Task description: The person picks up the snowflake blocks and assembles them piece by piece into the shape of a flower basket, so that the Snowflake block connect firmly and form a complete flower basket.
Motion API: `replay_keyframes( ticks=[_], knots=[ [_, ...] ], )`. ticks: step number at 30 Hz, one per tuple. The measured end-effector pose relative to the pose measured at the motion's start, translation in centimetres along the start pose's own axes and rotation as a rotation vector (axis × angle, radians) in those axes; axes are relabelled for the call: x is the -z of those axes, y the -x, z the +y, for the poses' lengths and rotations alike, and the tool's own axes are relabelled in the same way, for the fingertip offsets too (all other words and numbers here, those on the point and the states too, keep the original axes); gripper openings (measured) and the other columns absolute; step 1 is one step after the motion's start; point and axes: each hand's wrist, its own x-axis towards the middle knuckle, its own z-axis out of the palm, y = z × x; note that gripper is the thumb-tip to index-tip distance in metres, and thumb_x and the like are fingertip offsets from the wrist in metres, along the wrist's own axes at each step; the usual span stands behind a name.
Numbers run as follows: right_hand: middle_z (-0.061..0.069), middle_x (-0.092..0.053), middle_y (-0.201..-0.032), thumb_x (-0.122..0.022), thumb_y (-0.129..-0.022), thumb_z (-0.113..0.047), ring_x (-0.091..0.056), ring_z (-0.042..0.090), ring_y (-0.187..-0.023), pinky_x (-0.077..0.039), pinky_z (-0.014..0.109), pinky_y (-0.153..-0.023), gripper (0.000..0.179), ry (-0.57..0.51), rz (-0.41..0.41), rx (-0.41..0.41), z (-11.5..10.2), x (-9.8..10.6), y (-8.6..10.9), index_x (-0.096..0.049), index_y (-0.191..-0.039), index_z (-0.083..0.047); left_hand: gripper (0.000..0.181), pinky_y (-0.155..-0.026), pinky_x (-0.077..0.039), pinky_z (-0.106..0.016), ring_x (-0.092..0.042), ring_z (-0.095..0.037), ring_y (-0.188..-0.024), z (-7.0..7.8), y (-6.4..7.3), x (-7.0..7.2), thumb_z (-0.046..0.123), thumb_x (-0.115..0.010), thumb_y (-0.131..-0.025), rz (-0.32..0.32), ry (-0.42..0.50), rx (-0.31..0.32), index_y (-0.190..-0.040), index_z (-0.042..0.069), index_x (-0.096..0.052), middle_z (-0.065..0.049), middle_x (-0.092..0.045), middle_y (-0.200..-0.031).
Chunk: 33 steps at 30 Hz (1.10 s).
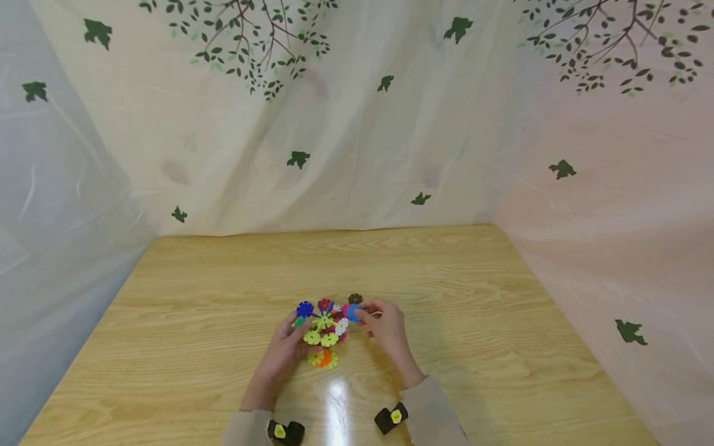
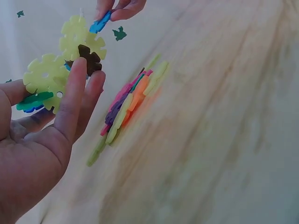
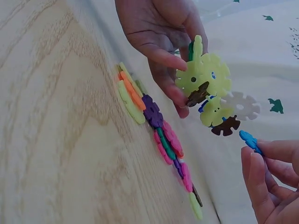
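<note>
My left hand (image 1: 282,352) holds a cluster of interlocking snowflake discs (image 3: 212,77), slotted together and lifted off the table. Pale yellow, brown, green, white and dark blue pieces show in it. Between thumb and fingertips, my right hand (image 1: 390,331) pinches one light blue snowflake disc (image 3: 251,141) near the cluster. In the right wrist view a small gap separates that disc from the cluster's brown piece. Beneath the hands, loose snowflake discs (image 2: 135,100) lie on the table in a row or heap of yellow, orange, purple, pink and green.
The wooden table (image 1: 474,322) spreads out around both hands. A pale curtain (image 1: 346,124) printed with leaves and birds hangs behind and along its sides. Near the front, black straps with yellow marks (image 1: 392,417) sit by the sleeves.
</note>
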Motion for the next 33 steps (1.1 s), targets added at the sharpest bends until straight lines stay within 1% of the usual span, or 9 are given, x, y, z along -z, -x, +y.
replay_keyframes(
  ticks=[3, 6, 9, 15, 20, 22, 24, 30, 33],
  knots=[
    [0.014, -0.070, -0.090, -0.069, -0.090, -0.019, -0.070, 0.029, -0.079, -0.061, 0.038, -0.058, 0.021, -0.020, -0.004, 0.008, -0.3, -0.2, 0.2, -0.069, -0.102, -0.002, 0.064, -0.086, -0.059, -0.036, -0.069, -0.022, -0.091, 0.0, 0.1, -0.1, 0.025, -0.048, -0.101, -0.010, -0.002, 0.004, -0.154, 0.006, -0.017, -0.028, -0.034, -0.149],
    [0.014, -0.070, -0.090, -0.069, -0.090, -0.019, -0.071, 0.030, -0.079, -0.061, 0.037, -0.057, 0.021, -0.012, -0.010, 0.020, -0.4, -0.3, 0.3, -0.069, -0.102, -0.002, 0.062, -0.088, -0.059, -0.038, -0.067, -0.023, -0.101, 0.0, 0.1, -0.1, 0.025, -0.048, -0.101, -0.020, -0.009, 0.008, -0.153, 0.008, -0.020, -0.028, -0.037, -0.147],
    [0.014, -0.070, -0.090, -0.070, -0.089, -0.018, -0.071, 0.029, -0.078, -0.060, 0.036, -0.055, 0.020, 0.018, -0.011, 0.030, -0.4, -0.4, 0.3, -0.069, -0.101, -0.002, 0.067, -0.089, -0.058, -0.039, -0.065, -0.025, -0.106, 0.0, 0.1, -0.2, 0.026, -0.051, -0.100, -0.016, -0.024, 0.012, -0.154, 0.007, -0.017, -0.029, -0.039, -0.146],
    [0.015, -0.070, -0.088, -0.070, -0.089, -0.016, -0.071, 0.028, -0.075, -0.060, 0.035, -0.053, 0.019, 0.035, 0.013, 0.046, -0.4, -0.7, 0.3, -0.069, -0.099, 0.000, 0.073, -0.089, -0.058, -0.040, -0.066, -0.026, -0.106, 0.0, 0.1, -0.2, 0.028, -0.054, -0.099, -0.005, -0.031, 0.024, -0.155, 0.007, -0.013, -0.029, -0.041, -0.145],
    [0.015, -0.069, -0.088, -0.070, -0.089, -0.015, -0.069, 0.021, -0.072, -0.060, 0.035, -0.053, 0.017, 0.043, 0.026, 0.064, -0.2, -0.9, 0.3, -0.068, -0.097, 0.000, 0.075, -0.089, -0.058, -0.038, -0.067, -0.023, -0.102, 0.1, 0.1, -0.2, 0.029, -0.056, -0.098, -0.016, -0.063, 0.020, -0.155, 0.007, -0.014, -0.029, -0.045, -0.143],
    [0.015, -0.069, -0.087, -0.070, -0.088, -0.015, -0.067, 0.017, -0.070, -0.059, 0.034, -0.053, 0.017, 0.048, 0.028, 0.069, -0.2, -0.9, 0.3, -0.068, -0.097, 0.000, 0.076, -0.089, -0.058, -0.038, -0.068, -0.022, -0.100, 0.1, 0.2, -0.3, 0.030, -0.057, -0.097, -0.007, -0.075, 0.021, -0.155, 0.007, -0.014, -0.029, -0.046, -0.141],
    [0.015, -0.069, -0.087, -0.071, -0.088, -0.015, -0.067, 0.018, -0.070, -0.059, 0.034, -0.053, 0.017, 0.050, 0.030, 0.073, -0.1, -1.0, 0.3, -0.068, -0.096, 0.000, 0.078, -0.088, -0.058, -0.037, -0.068, -0.023, -0.099, 0.1, 0.3, -0.5, 0.032, -0.059, -0.096, 0.013, -0.091, 0.029, -0.155, 0.006, -0.013, -0.029, -0.046, -0.141],
    [0.013, -0.069, -0.087, -0.071, -0.088, -0.014, -0.067, 0.017, -0.071, -0.060, 0.034, -0.056, 0.015, 0.038, 0.021, 0.052, -0.2, -1.0, 0.6, -0.068, -0.095, -0.001, 0.071, -0.090, -0.056, -0.033, -0.061, -0.027, -0.113, 0.0, 0.1, -0.6, 0.034, -0.058, -0.097, 0.044, -0.119, 0.023, -0.153, 0.009, -0.023, -0.026, -0.049, -0.140],
    [0.014, -0.070, -0.088, -0.071, -0.087, -0.013, -0.067, 0.014, -0.070, -0.061, 0.034, -0.057, 0.014, 0.025, 0.028, 0.043, -0.1, -1.1, 0.7, -0.068, -0.094, -0.001, 0.070, -0.092, -0.055, -0.029, -0.059, -0.026, -0.116, -0.1, 0.1, -0.6, 0.033, -0.056, -0.098, 0.034, -0.089, 0.024, -0.154, 0.010, -0.021, -0.025, -0.047, -0.142]
  ],
)
